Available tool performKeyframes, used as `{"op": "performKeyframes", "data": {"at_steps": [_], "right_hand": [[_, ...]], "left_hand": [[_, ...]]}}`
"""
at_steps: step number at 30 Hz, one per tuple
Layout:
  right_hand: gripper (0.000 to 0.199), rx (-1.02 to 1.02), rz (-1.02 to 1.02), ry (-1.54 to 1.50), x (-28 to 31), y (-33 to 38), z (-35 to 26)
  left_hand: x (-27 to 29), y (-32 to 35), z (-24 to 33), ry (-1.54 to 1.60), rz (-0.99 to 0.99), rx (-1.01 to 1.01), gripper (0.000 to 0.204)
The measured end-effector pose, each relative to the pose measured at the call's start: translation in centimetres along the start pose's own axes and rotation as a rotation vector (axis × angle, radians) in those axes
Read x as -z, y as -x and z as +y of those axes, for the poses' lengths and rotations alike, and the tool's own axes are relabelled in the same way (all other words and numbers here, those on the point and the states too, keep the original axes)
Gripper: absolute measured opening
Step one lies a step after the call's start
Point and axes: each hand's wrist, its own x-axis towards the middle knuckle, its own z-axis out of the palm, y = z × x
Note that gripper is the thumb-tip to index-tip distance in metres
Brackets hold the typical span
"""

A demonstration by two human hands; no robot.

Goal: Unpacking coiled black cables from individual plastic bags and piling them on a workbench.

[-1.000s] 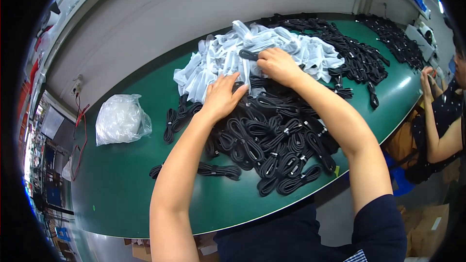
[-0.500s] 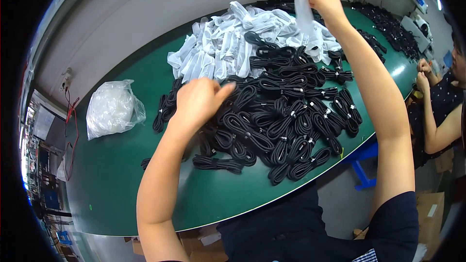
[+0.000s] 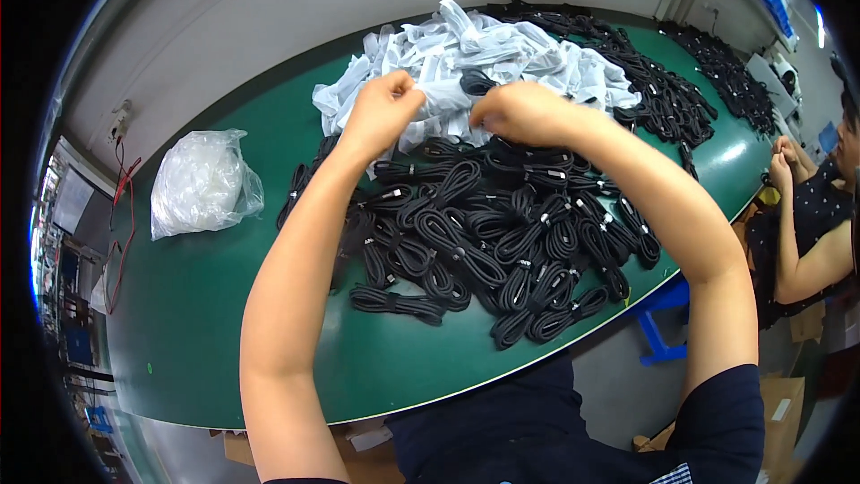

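My left hand (image 3: 383, 110) and my right hand (image 3: 518, 112) are raised over the green table (image 3: 224, 305), both pinching one small white plastic bag (image 3: 445, 97) between them. A coiled black cable (image 3: 477, 82) shows at the bag's top, between my hands; whether it is inside the bag I cannot tell. Below my hands lies a heap of coiled black cables (image 3: 484, 242). Behind them is a pile of white bagged cables (image 3: 502, 49).
A bundle of clear plastic bags (image 3: 202, 184) lies at the left of the table. More black cables (image 3: 690, 81) stretch along the far right. Another person (image 3: 811, 215) works at the right end. A blue stool (image 3: 658, 323) stands under the table edge.
My right hand came down from high at the right with a white bag. My left hand rose from the black cables to meet it, and both now hold the bag.
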Motion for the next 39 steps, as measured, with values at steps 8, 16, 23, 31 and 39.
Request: {"op": "performKeyframes", "data": {"at_steps": [8,16,23,31,39], "right_hand": [[0.024,0.184,-0.209,0.41,-1.8,-2.1,0.8],[0.013,0.071,0.056,0.088,-2.8,-1.1,3.0],[0.021,-0.323,0.576,-0.606,2.6,-0.3,7.0],[0.019,-0.279,0.743,-0.857,8.0,1.0,9.1],[0.03,0.113,0.08,0.137,-1.9,-2.2,1.5]], "left_hand": [[7.1,0.2,6.1,0.828,0.269,0.039,0.026],[7.3,0.2,3.0,-0.306,0.262,-0.205,0.026],[1.5,1.1,-1.5,-0.825,-0.396,-0.202,0.036],[-0.7,0.0,-2.8,-0.487,-0.182,-0.242,0.019],[6.1,-3.4,2.3,0.194,0.424,-0.041,0.024]]}}
